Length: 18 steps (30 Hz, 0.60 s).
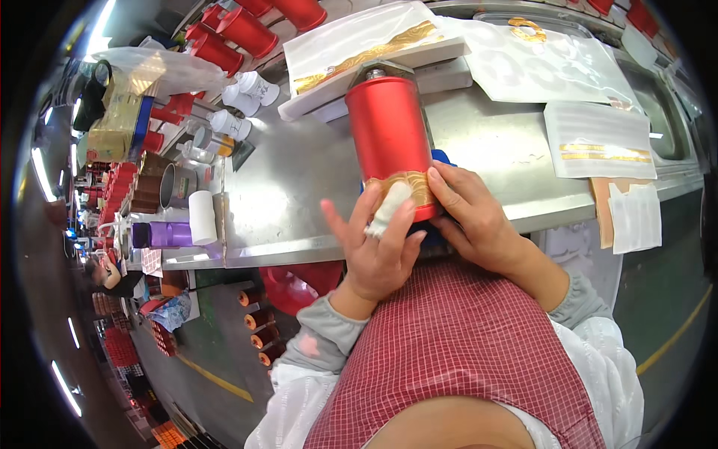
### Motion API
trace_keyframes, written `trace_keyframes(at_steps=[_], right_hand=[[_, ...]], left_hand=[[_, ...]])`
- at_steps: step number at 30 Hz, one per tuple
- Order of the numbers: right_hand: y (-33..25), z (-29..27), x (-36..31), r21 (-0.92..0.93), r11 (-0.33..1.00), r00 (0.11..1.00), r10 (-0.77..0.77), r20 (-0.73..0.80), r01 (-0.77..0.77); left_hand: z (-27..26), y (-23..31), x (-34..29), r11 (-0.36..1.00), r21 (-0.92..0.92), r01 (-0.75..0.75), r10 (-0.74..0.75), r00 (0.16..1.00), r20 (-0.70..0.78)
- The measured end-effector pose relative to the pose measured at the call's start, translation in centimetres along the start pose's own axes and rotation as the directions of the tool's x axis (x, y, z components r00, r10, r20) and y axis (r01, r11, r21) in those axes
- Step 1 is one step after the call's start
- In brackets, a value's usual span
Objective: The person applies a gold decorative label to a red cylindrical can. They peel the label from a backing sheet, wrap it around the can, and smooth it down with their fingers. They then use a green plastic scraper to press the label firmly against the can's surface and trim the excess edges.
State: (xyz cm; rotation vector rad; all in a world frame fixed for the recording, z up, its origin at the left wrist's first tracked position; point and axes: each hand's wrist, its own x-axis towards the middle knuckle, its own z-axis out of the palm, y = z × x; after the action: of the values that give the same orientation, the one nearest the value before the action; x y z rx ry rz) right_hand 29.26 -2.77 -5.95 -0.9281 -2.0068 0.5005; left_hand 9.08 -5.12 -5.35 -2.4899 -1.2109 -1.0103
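Note:
A red metallic cylinder [387, 123] leans away from me over the bench edge, its narrow metal neck at the far end. Around its near end runs a gold wave-patterned band [420, 179]. My right hand [479, 217] grips that near end from the right, thumb and fingers against the band and rim. Between the fingers of my left hand [366, 258] is a folded white cloth [390, 208], held against the band's left side; its index finger sticks out to the left. Something blue [443, 156] shows partly behind the cylinder; the rest is hidden.
The steel bench [284, 187] carries a backing sheet with a gold wave strip [374, 52], a glossy sheet [538, 63] and a sheet with gold strips [602, 146]. Left stand white bottles [258, 88], a white roll [202, 217] and a purple bottle [170, 234]. A sink [668, 112] lies right.

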Motion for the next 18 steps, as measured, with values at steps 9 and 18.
trace_keyframes(at_steps=[9,18], right_hand=[[-0.4,-4.3,2.8,0.092,0.996,0.999,-0.007,-0.038,0.011],[1.9,-2.7,10.1,0.125,0.981,0.988,-0.154,0.027,0.150]], left_hand=[[-0.6,-1.6,2.7,0.978,-0.069,0.196,-0.184,0.971,0.150],[0.0,-2.5,1.8,0.975,-0.106,0.198,-0.189,0.978,0.082]])
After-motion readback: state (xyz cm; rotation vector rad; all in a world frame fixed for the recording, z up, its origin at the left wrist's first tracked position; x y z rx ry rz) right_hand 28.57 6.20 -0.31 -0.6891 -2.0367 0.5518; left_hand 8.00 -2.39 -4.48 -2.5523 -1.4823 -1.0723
